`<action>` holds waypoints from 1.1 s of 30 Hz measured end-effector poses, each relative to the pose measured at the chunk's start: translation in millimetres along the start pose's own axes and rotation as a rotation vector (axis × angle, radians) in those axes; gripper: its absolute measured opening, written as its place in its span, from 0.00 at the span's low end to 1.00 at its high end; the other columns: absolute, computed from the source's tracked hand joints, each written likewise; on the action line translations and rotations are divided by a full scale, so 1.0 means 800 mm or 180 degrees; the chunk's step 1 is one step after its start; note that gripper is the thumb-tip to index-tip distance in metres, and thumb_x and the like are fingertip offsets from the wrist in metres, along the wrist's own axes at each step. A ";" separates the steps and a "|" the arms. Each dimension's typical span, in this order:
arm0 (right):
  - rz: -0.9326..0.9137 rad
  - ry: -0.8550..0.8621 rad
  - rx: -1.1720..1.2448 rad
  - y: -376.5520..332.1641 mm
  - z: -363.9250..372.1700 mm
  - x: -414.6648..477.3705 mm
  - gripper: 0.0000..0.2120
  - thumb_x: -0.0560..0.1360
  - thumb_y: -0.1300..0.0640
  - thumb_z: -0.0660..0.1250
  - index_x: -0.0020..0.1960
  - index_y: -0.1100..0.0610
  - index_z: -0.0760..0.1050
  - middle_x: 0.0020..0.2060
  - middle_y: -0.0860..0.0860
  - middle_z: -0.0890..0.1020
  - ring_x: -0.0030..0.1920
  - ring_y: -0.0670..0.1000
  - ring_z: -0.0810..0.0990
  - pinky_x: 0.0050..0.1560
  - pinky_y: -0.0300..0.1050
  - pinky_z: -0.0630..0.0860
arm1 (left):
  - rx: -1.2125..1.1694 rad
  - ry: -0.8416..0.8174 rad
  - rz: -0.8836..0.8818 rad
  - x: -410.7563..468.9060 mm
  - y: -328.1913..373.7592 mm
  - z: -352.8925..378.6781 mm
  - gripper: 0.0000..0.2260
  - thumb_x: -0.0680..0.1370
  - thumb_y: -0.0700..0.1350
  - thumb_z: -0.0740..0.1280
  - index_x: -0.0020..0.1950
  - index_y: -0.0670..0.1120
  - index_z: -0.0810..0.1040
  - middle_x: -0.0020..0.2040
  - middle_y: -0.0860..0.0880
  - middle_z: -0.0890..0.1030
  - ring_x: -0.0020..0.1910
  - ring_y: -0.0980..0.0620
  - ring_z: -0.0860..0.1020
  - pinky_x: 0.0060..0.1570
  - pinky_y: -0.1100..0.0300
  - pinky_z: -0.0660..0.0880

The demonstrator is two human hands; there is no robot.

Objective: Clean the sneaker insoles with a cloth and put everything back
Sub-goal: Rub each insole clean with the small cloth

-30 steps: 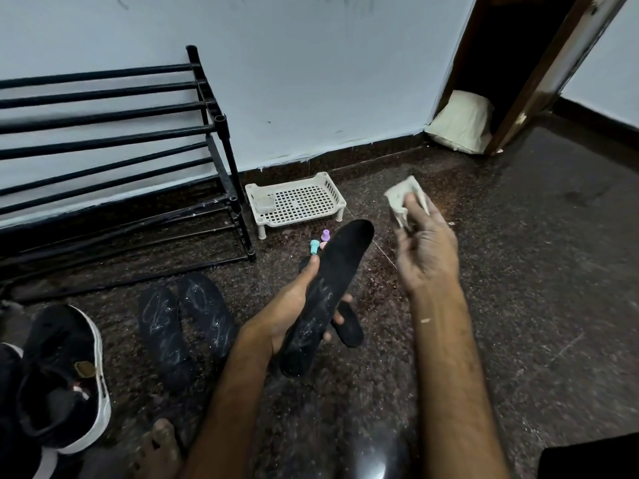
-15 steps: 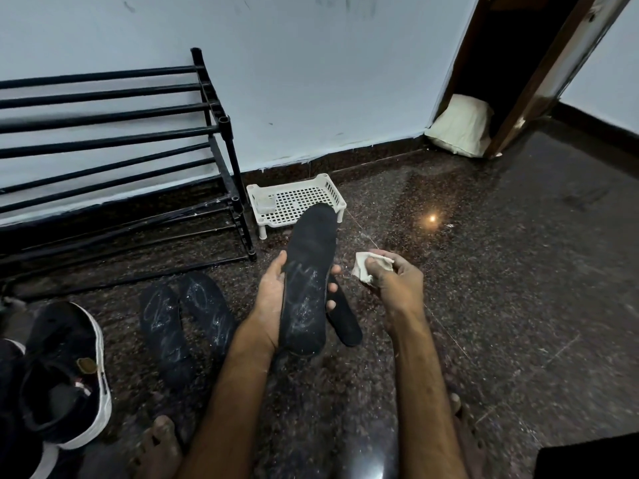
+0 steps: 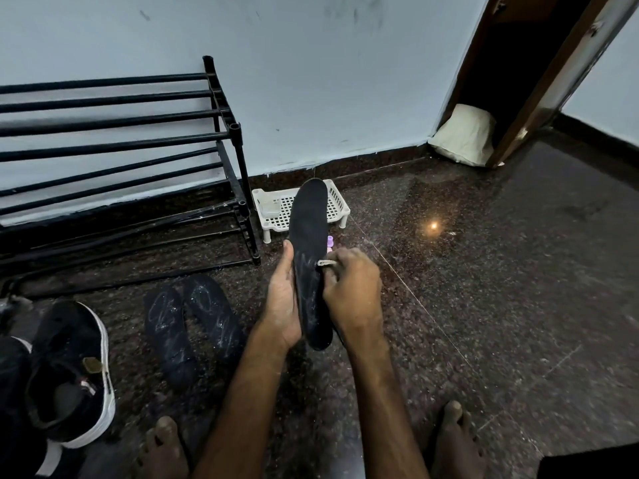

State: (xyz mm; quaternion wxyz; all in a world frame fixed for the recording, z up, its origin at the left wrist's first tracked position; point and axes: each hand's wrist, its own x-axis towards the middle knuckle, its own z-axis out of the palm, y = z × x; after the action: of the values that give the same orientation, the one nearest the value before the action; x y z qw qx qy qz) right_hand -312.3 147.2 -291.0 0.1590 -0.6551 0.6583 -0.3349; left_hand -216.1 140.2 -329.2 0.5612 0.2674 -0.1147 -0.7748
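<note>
Head view — left fingers grip an insole, right fingers pinch cloth against it — white tray partly hidden behind.

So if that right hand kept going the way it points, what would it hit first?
Probably the black insole in the left hand; the right hand's cloth seems to touch it.

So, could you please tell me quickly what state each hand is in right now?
Left hand: closed, holding the black insole.
Right hand: closed, gripping the white cloth against the insole.
</note>
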 end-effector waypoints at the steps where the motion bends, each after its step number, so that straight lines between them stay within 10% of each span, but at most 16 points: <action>1: 0.0018 -0.0048 0.0011 -0.002 0.002 -0.003 0.09 0.76 0.62 0.69 0.56 0.58 0.81 0.51 0.51 0.81 0.47 0.48 0.78 0.56 0.40 0.74 | -0.0016 0.0008 0.0000 0.001 0.000 -0.002 0.27 0.82 0.60 0.56 0.49 0.42 0.86 0.48 0.43 0.84 0.46 0.47 0.84 0.48 0.55 0.82; 11: -0.0205 0.0120 0.0988 -0.022 0.000 -0.001 0.06 0.73 0.64 0.71 0.47 0.55 0.83 0.44 0.46 0.83 0.47 0.44 0.81 0.55 0.42 0.78 | 0.0059 -0.0123 -0.0135 -0.001 0.003 0.003 0.29 0.82 0.61 0.58 0.71 0.40 0.74 0.70 0.39 0.74 0.67 0.45 0.75 0.67 0.53 0.73; 14: -0.0504 -0.0474 0.0799 -0.024 -0.006 0.002 0.07 0.71 0.66 0.71 0.45 0.56 0.83 0.42 0.46 0.83 0.44 0.43 0.80 0.51 0.38 0.77 | -0.0159 -0.0120 -0.0054 -0.003 0.008 -0.004 0.30 0.82 0.61 0.56 0.67 0.38 0.77 0.68 0.38 0.75 0.68 0.43 0.75 0.69 0.50 0.71; 21: -0.0208 0.0269 0.0358 -0.016 -0.010 0.008 0.07 0.72 0.65 0.69 0.48 0.56 0.81 0.46 0.49 0.82 0.46 0.47 0.80 0.54 0.41 0.77 | -0.0192 -0.0245 -0.0203 -0.008 0.002 0.007 0.24 0.82 0.56 0.57 0.63 0.40 0.80 0.59 0.41 0.82 0.59 0.46 0.81 0.63 0.53 0.76; 27: -0.0301 -0.0649 0.0461 -0.005 -0.023 0.016 0.08 0.72 0.67 0.70 0.46 0.56 0.84 0.42 0.46 0.82 0.39 0.41 0.78 0.45 0.27 0.71 | -0.0338 -0.0416 -0.0101 -0.009 0.014 -0.002 0.24 0.81 0.56 0.57 0.59 0.38 0.82 0.58 0.40 0.82 0.56 0.44 0.82 0.61 0.49 0.76; 33: -0.0455 0.0108 0.0210 -0.028 -0.015 0.012 0.09 0.72 0.65 0.68 0.49 0.58 0.84 0.46 0.51 0.82 0.46 0.50 0.80 0.54 0.43 0.77 | -0.0211 -0.0297 -0.0138 -0.012 0.009 0.006 0.22 0.82 0.56 0.57 0.62 0.41 0.79 0.59 0.41 0.81 0.58 0.45 0.81 0.64 0.49 0.73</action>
State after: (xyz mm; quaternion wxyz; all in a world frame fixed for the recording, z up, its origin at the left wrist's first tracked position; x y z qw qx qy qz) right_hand -304.4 142.3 -265.6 0.1451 -0.6891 0.6011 -0.3779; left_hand -210.8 146.2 -319.1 0.5469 0.2145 -0.1092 -0.8018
